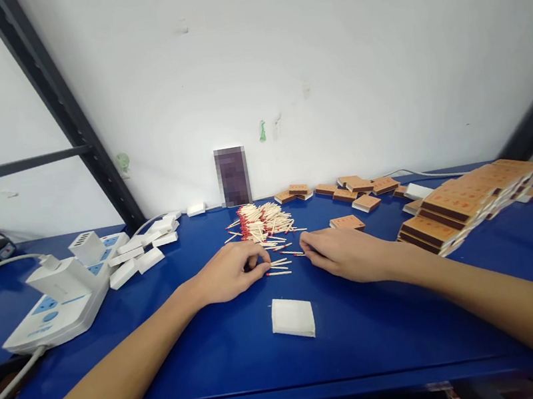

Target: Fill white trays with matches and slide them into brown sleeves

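Observation:
My left hand (pixel 234 270) rests on the blue table, thumb and forefinger curled to a pinch at the red heads of several loose matches (pixel 279 263). One more match (pixel 279 273) lies just in front of them. Opposite, my right hand (pixel 348 252) is closed, its fingertips down at the tail ends of two matches (pixel 291 252); what lies between those fingers is hidden. Behind both hands is a heaped pile of red-tipped matches (pixel 266 220). Nearer to me, a white matchbox tray (pixel 292 317) lies by itself, touched by neither hand.
Stacked orange-brown matchbox sleeves (pixel 468 198) stand at the right, with loose sleeves (pixel 358 185) farther back. White trays (pixel 147 245) lie at the left beside a power strip (pixel 72 311) with plugged-in chargers. A blurred dark panel (pixel 233 176) stands against the wall.

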Action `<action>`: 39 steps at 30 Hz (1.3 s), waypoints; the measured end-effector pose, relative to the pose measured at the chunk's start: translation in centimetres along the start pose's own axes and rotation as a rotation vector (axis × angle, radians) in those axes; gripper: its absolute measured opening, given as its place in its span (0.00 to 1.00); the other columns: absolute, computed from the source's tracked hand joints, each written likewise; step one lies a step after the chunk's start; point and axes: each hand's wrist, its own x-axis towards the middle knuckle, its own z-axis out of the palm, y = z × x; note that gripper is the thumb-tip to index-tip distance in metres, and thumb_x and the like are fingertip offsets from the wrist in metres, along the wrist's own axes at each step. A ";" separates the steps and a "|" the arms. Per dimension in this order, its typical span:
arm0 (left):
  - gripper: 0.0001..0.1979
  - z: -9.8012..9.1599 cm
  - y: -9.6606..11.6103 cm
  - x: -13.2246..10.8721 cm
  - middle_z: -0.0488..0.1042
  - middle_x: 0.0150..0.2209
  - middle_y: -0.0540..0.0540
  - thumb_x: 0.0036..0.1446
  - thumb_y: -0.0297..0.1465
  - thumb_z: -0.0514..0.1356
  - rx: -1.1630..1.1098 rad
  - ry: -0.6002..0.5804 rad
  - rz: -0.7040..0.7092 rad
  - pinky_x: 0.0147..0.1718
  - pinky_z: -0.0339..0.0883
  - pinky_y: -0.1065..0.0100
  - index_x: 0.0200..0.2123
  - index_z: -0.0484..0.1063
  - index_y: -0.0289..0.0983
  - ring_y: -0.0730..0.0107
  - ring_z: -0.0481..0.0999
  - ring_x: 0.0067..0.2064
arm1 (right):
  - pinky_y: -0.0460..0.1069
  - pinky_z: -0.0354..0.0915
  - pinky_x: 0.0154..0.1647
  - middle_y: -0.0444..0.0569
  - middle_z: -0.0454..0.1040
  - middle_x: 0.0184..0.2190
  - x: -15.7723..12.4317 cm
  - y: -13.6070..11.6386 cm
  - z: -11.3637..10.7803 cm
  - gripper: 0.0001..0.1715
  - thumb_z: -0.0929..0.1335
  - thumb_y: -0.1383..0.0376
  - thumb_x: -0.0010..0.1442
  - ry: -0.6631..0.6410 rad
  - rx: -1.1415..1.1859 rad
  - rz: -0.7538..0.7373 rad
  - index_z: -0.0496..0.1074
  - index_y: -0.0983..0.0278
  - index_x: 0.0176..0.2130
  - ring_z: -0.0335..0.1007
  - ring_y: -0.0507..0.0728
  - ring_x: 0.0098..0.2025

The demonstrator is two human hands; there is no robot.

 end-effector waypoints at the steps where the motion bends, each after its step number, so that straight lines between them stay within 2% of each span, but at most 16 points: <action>1: 0.09 0.0 0.2 0.0 0.63 0.23 0.54 0.63 0.34 0.55 -0.003 -0.003 0.002 0.27 0.54 0.72 0.36 0.74 0.38 0.76 0.61 0.25 | 0.49 0.55 0.31 0.49 0.73 0.34 0.0 0.0 0.0 0.10 0.56 0.65 0.68 0.002 0.004 -0.001 0.59 0.61 0.34 0.65 0.55 0.30; 6: 0.09 -0.2 0.9 -0.2 0.64 0.25 0.54 0.61 0.36 0.58 0.020 -0.026 0.014 0.27 0.55 0.72 0.38 0.75 0.39 0.76 0.62 0.26 | 0.49 0.54 0.30 0.48 0.73 0.31 -0.2 0.0 -0.7 0.08 0.59 0.65 0.66 -0.005 0.043 -0.060 0.61 0.61 0.33 0.65 0.54 0.29; 9: 0.09 -0.1 0.9 -0.3 0.64 0.26 0.54 0.59 0.36 0.60 0.033 -0.024 0.017 0.28 0.55 0.72 0.39 0.75 0.39 0.76 0.62 0.26 | 0.49 0.51 0.29 0.46 0.73 0.28 -0.1 -0.1 -1.0 0.08 0.60 0.65 0.65 0.062 0.007 -0.038 0.63 0.61 0.34 0.66 0.54 0.28; 13: 0.08 0.1 0.7 -0.1 0.64 0.25 0.55 0.60 0.36 0.59 0.011 -0.012 0.011 0.28 0.55 0.72 0.37 0.75 0.39 0.76 0.62 0.26 | 0.49 0.50 0.29 0.46 0.73 0.28 0.5 -0.2 -0.2 0.07 0.60 0.64 0.66 0.147 0.015 0.018 0.65 0.61 0.37 0.67 0.55 0.29; 16: 0.08 0.3 0.6 0.0 0.63 0.24 0.55 0.60 0.36 0.59 0.003 -0.006 -0.006 0.27 0.54 0.72 0.37 0.74 0.39 0.76 0.62 0.25 | 0.49 0.51 0.30 0.47 0.73 0.30 0.8 -0.1 0.5 0.07 0.60 0.63 0.67 0.125 0.092 0.015 0.66 0.62 0.40 0.68 0.56 0.31; 24: 0.07 0.5 0.6 0.0 0.62 0.24 0.54 0.60 0.34 0.59 0.002 -0.014 0.028 0.26 0.54 0.72 0.36 0.74 0.38 0.76 0.61 0.25 | 0.48 0.53 0.30 0.47 0.71 0.31 1.1 -0.4 0.9 0.10 0.59 0.63 0.68 0.102 0.207 -0.031 0.65 0.62 0.36 0.64 0.54 0.30; 31: 0.07 0.6 1.1 0.0 0.64 0.25 0.54 0.59 0.34 0.59 0.054 -0.009 0.019 0.28 0.54 0.71 0.36 0.73 0.38 0.76 0.63 0.26 | 0.48 0.56 0.33 0.46 0.71 0.32 1.3 -0.7 1.1 0.11 0.60 0.61 0.69 0.095 0.329 -0.165 0.66 0.62 0.36 0.64 0.54 0.32; 36: 0.08 0.6 1.5 0.0 0.64 0.25 0.54 0.59 0.37 0.58 0.117 0.017 -0.014 0.28 0.55 0.71 0.36 0.71 0.38 0.75 0.64 0.27 | 0.49 0.57 0.35 0.46 0.70 0.32 0.9 -0.7 0.4 0.14 0.58 0.61 0.70 0.089 0.392 -0.204 0.65 0.62 0.35 0.64 0.54 0.34; 39: 0.10 0.4 1.5 0.0 0.65 0.26 0.55 0.59 0.38 0.57 0.118 0.024 -0.036 0.28 0.56 0.70 0.40 0.69 0.39 0.74 0.64 0.26 | 0.49 0.57 0.35 0.45 0.69 0.31 0.4 -0.3 -0.3 0.10 0.58 0.64 0.68 0.073 0.362 -0.193 0.66 0.62 0.37 0.63 0.54 0.33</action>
